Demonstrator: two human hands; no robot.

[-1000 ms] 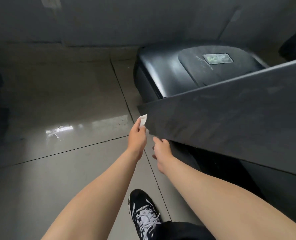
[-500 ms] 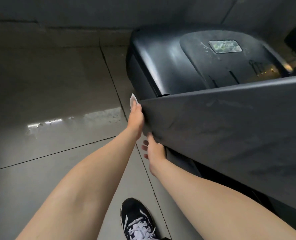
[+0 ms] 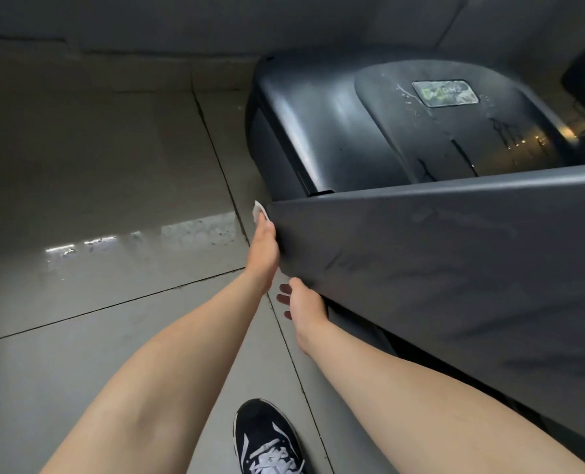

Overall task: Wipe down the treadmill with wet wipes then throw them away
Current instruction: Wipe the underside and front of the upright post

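Item: wet wipe point(image 3: 258, 211), small and white, only a corner showing past my left hand point(image 3: 263, 248), whose fingers held it against the end edge of the treadmill panel point(image 3: 438, 268).

Handling, by my estimate: light, limp and damp, likely to bunch or slip. It was best kept folded under the fingertips, not held by the loose corner.

Right hand point(image 3: 303, 302): fingers loosely curled, holding nothing, thumb at the panel's lower corner.

Also logged: motor cover point(image 3: 335, 124), tiled floor point(image 3: 113, 165), black shoe point(image 3: 267, 439).

Your left hand point(image 3: 263, 249) holds the wet wipe point(image 3: 258, 211) against the treadmill panel point(image 3: 438, 268) at its edge; your right hand point(image 3: 306, 309) touches the lower corner, fingers loosely curled. Black sneaker point(image 3: 267, 439) on the tile floor point(image 3: 96, 165).
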